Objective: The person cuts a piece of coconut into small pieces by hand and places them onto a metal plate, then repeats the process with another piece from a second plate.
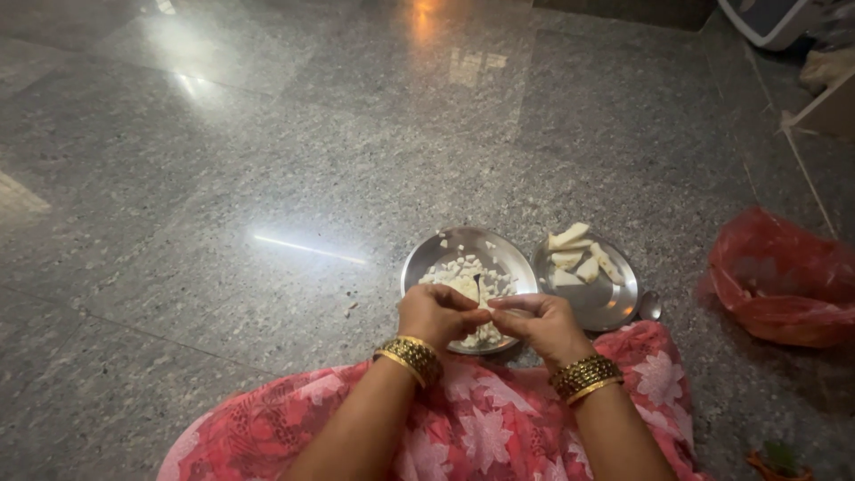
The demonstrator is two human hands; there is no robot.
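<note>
My left hand and my right hand meet over the near rim of a round steel plate on the floor. My left hand pinches a pale white chunk. My right hand grips what looks like a small knife, whose thin dark blade stands against the chunk. Small chopped white bits lie in this plate. A second steel plate beside it on the right holds larger white slices. Both wrists wear gold bangles.
A steel spoon lies right of the second plate. A crumpled red plastic bag sits further right. My pink floral garment covers my lap. The floor is polished grey stone; boxes and other objects stand at the top right.
</note>
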